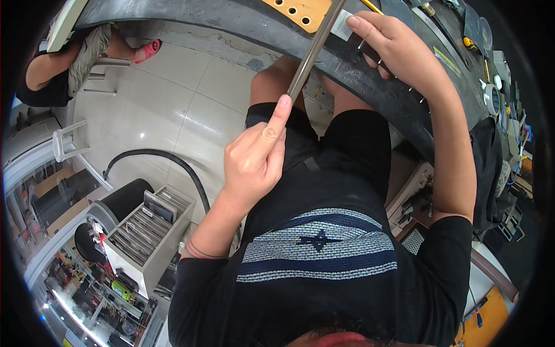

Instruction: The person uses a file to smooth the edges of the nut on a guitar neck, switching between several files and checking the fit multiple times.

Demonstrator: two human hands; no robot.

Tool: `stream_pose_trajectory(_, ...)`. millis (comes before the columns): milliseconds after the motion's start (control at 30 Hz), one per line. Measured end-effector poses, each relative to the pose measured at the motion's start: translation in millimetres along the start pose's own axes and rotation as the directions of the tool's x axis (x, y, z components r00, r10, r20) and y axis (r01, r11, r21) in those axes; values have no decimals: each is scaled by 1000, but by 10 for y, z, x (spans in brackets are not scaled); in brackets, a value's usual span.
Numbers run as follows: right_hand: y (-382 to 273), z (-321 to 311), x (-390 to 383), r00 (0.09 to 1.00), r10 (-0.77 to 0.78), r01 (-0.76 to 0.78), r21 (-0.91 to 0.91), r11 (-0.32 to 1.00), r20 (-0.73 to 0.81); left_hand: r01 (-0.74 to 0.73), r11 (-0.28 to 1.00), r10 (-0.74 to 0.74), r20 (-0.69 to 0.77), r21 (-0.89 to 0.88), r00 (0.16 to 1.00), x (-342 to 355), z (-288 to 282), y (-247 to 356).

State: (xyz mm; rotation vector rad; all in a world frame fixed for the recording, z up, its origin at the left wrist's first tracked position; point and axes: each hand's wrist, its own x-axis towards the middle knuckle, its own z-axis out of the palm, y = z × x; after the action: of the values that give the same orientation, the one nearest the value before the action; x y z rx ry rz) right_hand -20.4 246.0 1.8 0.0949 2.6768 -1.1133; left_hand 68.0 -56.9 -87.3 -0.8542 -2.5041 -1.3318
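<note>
Floor of pale tiles [173,110] leaves open room at the person's left, with a black hose [167,155] curving over it and a white slotted rack [147,246] at its lower side. Dark workbench [394,102] bends along the top and the right, its front edge just beyond the lap; tools [467,42] crowd its right part, so space there is narrower. An orange board with round holes [298,14] is cut by the upper border. A long metal bar [312,61] slants across the bench edge, one end at the left hand [254,156], whose index finger lies straight along it while the other fingers fold closed around it. The right hand [407,52], apart from the bar, curls its fingers about a dark piece with thin metal pins [370,52]; how firmly it grips, I cannot tell. Near its thumb lies a small pale plate [342,26].
</note>
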Motion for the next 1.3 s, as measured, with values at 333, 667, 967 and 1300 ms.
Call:
stream_pose_trajectory(333, 21, 31, -23, 999, -23, 22, -46, 999, -39, 18, 1000, -19, 41, 20, 999, -162, 64, -60)
stream_pose_trajectory(667, 0, 179, -142, 956, -203, 130, -314, 941, -210, 19, 1000, -20, 63, 14, 998, -24, 61, -28)
stream_pose_trajectory(967, -39, 349, -266, 871, -413, 181, -609, 772, -265, 21, 1000, -20, 43, -7, 999, 284, 93, 64)
stream_pose_trajectory(1300, 20, 530, -340, 752, -590, 231, -722, 653, -293, 20, 997, -19, 9, -80, 1000, 563, 89, 203)
